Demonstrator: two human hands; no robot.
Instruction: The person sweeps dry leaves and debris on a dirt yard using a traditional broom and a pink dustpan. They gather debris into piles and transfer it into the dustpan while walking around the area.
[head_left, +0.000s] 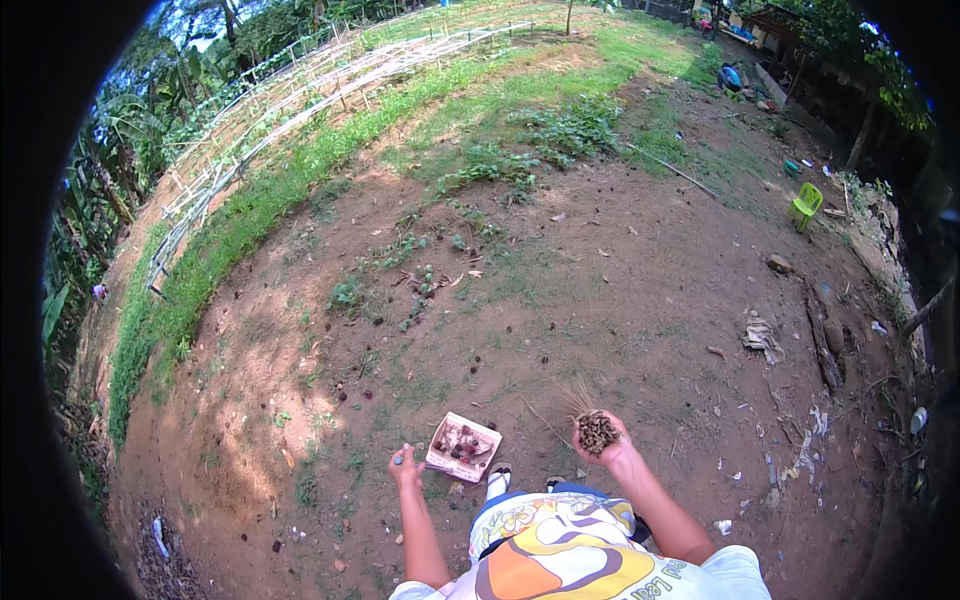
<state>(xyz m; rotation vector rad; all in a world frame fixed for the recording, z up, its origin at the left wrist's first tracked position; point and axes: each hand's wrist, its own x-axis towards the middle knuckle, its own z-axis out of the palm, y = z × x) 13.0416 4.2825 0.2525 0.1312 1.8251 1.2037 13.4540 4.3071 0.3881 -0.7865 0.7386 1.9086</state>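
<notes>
My left hand (406, 466) is closed beside a pale pink plastic basket-like dustpan (475, 475), around what looks like its thin purple handle. Slotted walls surround dry leaves and several dark, round seed pods or fruits (466, 448) inside it. To the right, my right hand (616, 448) grips a stick broom (598, 433) near its butt, where the cut ends of the bundled sticks face up. Its thin bristles (577, 397) spread away from me, towards the ground. Between both hands are my feet in sandals (499, 478).
Dark round pods (475, 364) and dry leaves dot the bare soil. Low green plants (487, 169) grow ahead. A pole trellis (337, 94) curves along the left. At right are a green plastic chair (806, 202), a log (821, 337) and litter. A person (727, 77) crouches far off.
</notes>
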